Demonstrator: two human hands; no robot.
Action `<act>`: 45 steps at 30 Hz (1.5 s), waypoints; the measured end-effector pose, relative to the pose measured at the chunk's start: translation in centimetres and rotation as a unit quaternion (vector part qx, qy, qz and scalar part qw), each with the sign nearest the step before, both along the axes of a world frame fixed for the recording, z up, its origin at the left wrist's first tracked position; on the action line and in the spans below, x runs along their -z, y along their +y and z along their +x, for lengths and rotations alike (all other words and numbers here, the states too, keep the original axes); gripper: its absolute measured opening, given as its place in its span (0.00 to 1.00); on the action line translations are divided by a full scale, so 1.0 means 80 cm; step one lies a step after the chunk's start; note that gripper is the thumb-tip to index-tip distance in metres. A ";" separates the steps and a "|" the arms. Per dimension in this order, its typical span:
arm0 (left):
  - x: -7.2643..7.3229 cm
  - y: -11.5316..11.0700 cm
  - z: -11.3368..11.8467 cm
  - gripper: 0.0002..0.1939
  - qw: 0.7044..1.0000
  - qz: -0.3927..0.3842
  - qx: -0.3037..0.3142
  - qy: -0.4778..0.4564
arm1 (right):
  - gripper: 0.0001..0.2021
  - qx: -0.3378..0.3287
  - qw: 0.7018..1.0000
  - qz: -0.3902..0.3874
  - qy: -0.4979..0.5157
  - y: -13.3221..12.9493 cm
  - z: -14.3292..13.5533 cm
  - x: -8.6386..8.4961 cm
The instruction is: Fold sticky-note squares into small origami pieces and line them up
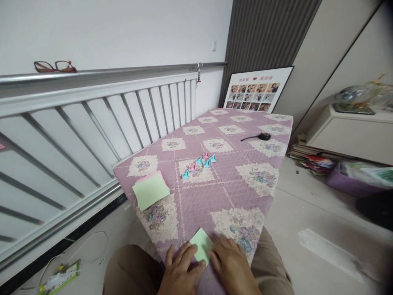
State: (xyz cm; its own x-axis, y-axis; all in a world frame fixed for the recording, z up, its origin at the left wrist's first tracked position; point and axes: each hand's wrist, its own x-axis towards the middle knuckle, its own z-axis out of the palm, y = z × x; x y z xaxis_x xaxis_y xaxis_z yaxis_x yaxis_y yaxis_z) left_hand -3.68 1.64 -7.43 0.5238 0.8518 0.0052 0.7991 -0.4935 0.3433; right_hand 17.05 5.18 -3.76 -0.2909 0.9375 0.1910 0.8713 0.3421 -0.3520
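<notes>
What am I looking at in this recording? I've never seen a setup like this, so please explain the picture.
There is no machine here: a person works with two bare hands. The single picture comes from a camera on that person's head, looking forward and down. On the purple floral tablecloth lie a stack of sticky-note-like sheets, green on top, small blue and pink shapes and, farther off, a black rounded object. The left hand touches a pale green paper with its fingers; the right hand is at its right edge. Whether either grips it is unclear.
</notes>
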 end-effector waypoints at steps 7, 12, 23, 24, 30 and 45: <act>-0.016 -0.002 -0.002 0.18 1.000 0.000 0.017 -0.006 | 0.04 0.034 0.996 -0.075 -0.028 0.027 -0.010 -0.019; -0.041 0.010 0.007 0.18 0.993 -0.057 -0.059 -0.083 | 0.09 0.046 0.996 -0.062 -0.034 0.033 -0.007 -0.013; -0.066 0.069 0.044 0.15 0.968 -0.132 -0.214 0.010 | 0.18 0.033 0.997 -0.075 0.012 0.033 -0.001 -0.005; -0.065 0.071 0.043 0.15 0.968 -0.137 -0.212 0.010 | 0.20 0.030 0.997 -0.071 0.019 0.032 0.000 -0.002; -0.066 0.080 0.042 0.14 0.965 -0.146 -0.218 0.004 | 0.21 0.020 0.997 -0.053 0.047 0.031 0.004 0.010; -0.068 0.073 0.040 0.21 0.962 -0.180 -0.195 -0.067 | 0.14 -0.016 0.991 -0.122 0.061 0.037 0.001 -0.010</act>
